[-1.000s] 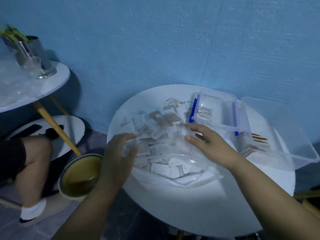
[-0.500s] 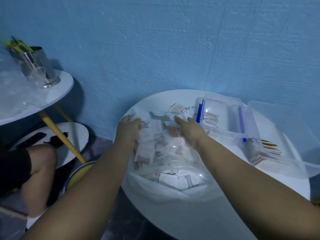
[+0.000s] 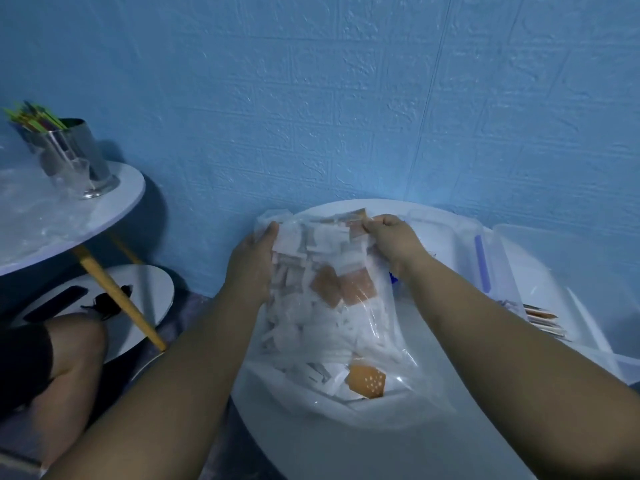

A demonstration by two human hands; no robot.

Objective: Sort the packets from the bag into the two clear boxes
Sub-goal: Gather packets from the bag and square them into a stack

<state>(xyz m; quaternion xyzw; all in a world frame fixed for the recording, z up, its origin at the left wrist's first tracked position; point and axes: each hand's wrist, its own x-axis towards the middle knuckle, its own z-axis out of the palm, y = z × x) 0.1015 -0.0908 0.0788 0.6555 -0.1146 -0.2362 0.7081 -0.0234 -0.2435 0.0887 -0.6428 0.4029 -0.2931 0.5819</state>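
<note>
Now | metal cup (image 3: 78, 157) on side table (image 3: 41, 220) | left hand (image 3: 254, 261) grips clear bag (image 3: 391, 344) far-left edge, fingers curled | bag of white and orange packets (image 3: 304, 327) lies on round table (image 3: 346, 445) | right hand (image 3: 394, 240) pinches its far-right edge | blue-latched clear box (image 3: 450, 237), larger clear box (image 3: 554, 258) at right

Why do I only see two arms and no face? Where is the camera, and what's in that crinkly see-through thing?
There is no machine here, only a person. The camera sits on their head and looks down, so you see their arms as if through their eyes. The left hand and the right hand hold the top of a clear bag resting on a round white table. The bag is full of small packets, mostly white, some orange. To the right are a box with a blue clip and a bigger box. The packets get sorted into those.
</note>
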